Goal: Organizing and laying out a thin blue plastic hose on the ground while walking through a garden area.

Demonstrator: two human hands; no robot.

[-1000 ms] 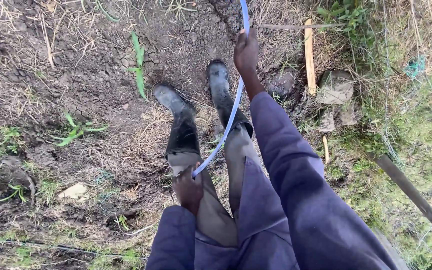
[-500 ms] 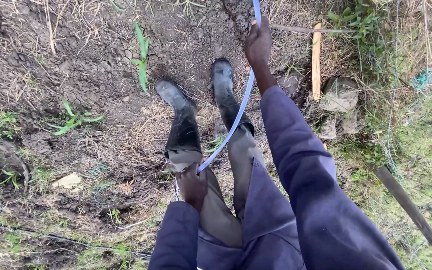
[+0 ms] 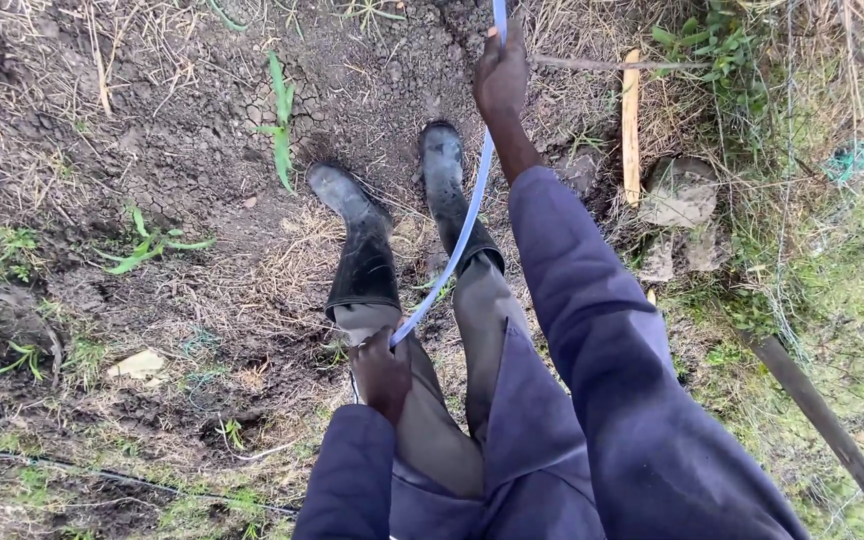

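A thin blue strap [image 3: 464, 232] runs taut from the top edge down to my thigh. My right hand [image 3: 500, 75] is stretched out ahead and closed around its upper part. My left hand [image 3: 384, 372] sits low near my left knee, gripping the strap's lower end. Below the strap stand my two muddy black rubber boots [image 3: 364, 240] on bare soil. Both arms wear dark blue sleeves.
Cracked mud with dry straw and small green shoots [image 3: 279, 120] lies to the left. A wooden stake [image 3: 631, 125] and a stone [image 3: 680, 190] lie to the right. A grey pole [image 3: 832, 430] and wire mesh fence [image 3: 787, 250] border the grassy right side.
My right hand has shifted slightly rightward and farther up the strap. The view has tilted a little; the boots stay planted.
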